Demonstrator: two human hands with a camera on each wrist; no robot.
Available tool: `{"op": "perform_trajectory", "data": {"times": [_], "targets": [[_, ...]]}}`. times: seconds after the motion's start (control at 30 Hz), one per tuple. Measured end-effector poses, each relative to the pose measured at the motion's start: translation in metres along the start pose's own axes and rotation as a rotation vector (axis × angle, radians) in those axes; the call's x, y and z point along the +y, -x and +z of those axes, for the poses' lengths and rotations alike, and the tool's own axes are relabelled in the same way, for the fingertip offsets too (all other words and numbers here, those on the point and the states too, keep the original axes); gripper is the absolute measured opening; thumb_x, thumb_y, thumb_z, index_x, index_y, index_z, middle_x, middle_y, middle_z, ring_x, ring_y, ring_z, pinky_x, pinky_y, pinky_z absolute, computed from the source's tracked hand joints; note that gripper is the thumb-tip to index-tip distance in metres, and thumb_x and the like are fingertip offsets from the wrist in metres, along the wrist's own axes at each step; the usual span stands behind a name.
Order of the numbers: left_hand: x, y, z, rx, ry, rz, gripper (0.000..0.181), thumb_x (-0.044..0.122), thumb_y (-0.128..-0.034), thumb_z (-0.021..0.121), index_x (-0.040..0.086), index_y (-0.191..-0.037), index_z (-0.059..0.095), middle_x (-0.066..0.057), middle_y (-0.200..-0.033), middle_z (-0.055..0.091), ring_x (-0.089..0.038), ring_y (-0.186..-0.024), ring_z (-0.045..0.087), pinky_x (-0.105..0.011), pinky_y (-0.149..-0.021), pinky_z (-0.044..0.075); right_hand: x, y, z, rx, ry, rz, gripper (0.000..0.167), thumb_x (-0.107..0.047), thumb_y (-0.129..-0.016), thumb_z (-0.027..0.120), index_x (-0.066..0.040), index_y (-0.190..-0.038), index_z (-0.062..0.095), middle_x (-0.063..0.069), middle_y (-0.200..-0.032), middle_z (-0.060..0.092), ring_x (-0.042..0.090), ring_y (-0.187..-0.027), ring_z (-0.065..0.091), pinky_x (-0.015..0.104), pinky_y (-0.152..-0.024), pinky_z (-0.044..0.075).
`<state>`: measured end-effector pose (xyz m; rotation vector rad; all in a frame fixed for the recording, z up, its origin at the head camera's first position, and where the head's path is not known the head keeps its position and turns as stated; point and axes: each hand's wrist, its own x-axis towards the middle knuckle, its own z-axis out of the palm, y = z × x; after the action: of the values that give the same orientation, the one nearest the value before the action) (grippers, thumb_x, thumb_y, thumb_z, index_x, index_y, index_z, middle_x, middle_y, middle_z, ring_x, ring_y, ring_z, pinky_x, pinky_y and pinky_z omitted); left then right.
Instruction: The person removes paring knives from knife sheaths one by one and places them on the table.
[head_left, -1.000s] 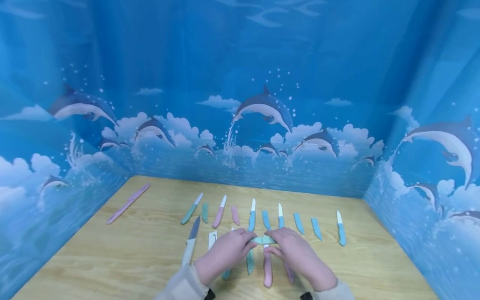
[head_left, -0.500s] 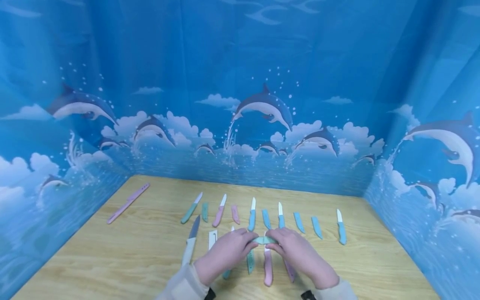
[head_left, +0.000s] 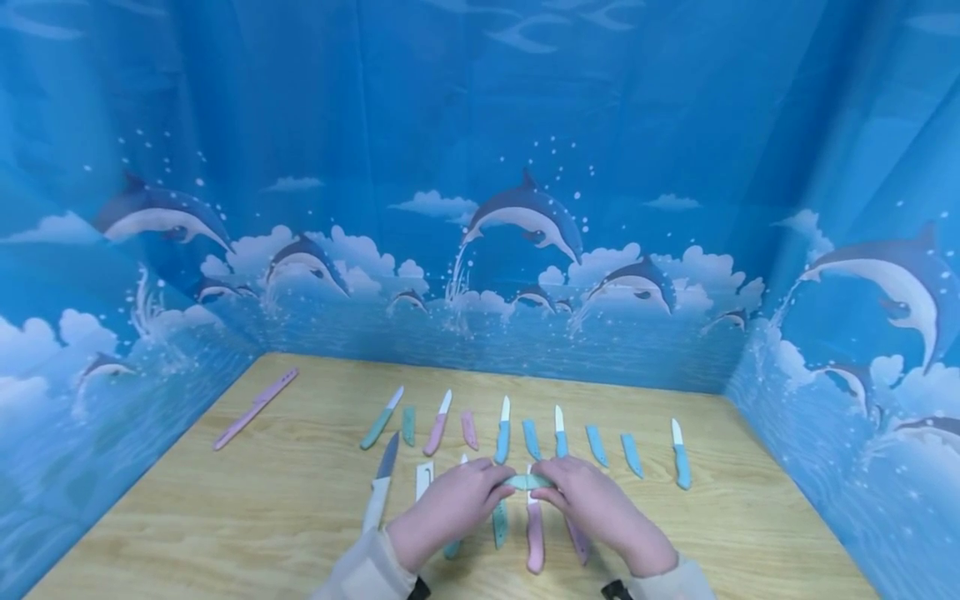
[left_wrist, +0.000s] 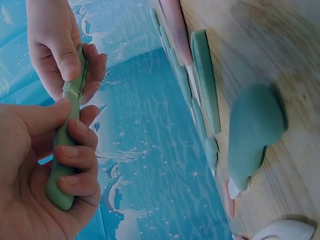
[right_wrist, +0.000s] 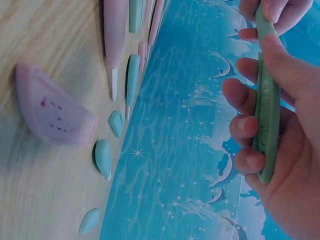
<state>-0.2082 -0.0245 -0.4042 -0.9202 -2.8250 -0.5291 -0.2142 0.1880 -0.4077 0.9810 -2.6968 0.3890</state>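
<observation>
My left hand [head_left: 457, 504] grips the green handle of a knife [left_wrist: 62, 195], fingers curled round it. In my right hand [head_left: 588, 504] is a matching green sheath [right_wrist: 269, 120], held along its length between thumb and fingers. Handle and sheath meet end to end above the table, and no blade shows between them. Below the hands lie a pink-handled knife [head_left: 535, 537], a green sheath [head_left: 500, 525] and a pink sheath [head_left: 577, 542]. Another green-handled knife [left_wrist: 255, 130] lies partly hidden under my left hand in the head view.
A white-handled knife [head_left: 379, 492] and white sheath [head_left: 424, 479] lie left of the hands. Behind is a row of green, pink and blue knives and sheaths, ending with a blue knife [head_left: 681, 458]. A sheathed pink knife [head_left: 255, 410] lies far left. Dolphin-print curtains [head_left: 480, 208] enclose the wooden table [head_left: 285, 517].
The seam between the green handle and the sheath looks tighter than a second ago. Both hands stay in nearly the same place, and the things on the table have not moved.
</observation>
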Motion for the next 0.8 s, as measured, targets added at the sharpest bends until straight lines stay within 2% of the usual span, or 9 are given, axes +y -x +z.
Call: {"op": "perform_trajectory", "data": {"times": [0.23, 0.6, 0.8], "targets": [[0.0003, 0.0002, 0.0006, 0.005, -0.002, -0.001, 0.027, 0.030, -0.0972, 0.057, 0.016, -0.118, 0.067, 0.002, -0.101, 0.069, -0.008, -0.086, 0.065, -0.022, -0.073, 0.055, 0.0005, -0.0002, -0.0010, -0.012, -0.009, 0.004, 0.020, -0.026, -0.093, 0.062, -0.014, -0.109, 0.065, -0.004, -0.101, 0.070, 0.013, -0.095, 0.066, 0.034, -0.084, 0.056], [-0.0010, -0.0002, 0.0023, 0.003, -0.016, 0.018, 0.028, 0.029, -0.0973, 0.057, 0.015, -0.119, 0.066, 0.001, -0.103, 0.069, -0.009, -0.088, 0.066, -0.022, -0.074, 0.056, 0.0021, 0.0002, -0.0006, -0.028, -0.026, 0.015, 0.027, -0.033, -0.096, 0.057, -0.013, -0.112, 0.065, -0.003, -0.105, 0.070, 0.015, -0.098, 0.066, 0.036, -0.087, 0.055], [-0.0009, 0.0000, 0.0018, -0.002, -0.027, 0.028, 0.028, 0.029, -0.0975, 0.057, 0.015, -0.120, 0.066, 0.001, -0.106, 0.069, -0.010, -0.091, 0.066, -0.023, -0.076, 0.056, 0.0022, 0.0005, -0.0006, -0.023, -0.029, 0.003, 0.023, -0.028, -0.094, 0.060, -0.013, -0.111, 0.065, -0.002, -0.104, 0.071, 0.016, -0.097, 0.066, 0.035, -0.085, 0.056]]}}
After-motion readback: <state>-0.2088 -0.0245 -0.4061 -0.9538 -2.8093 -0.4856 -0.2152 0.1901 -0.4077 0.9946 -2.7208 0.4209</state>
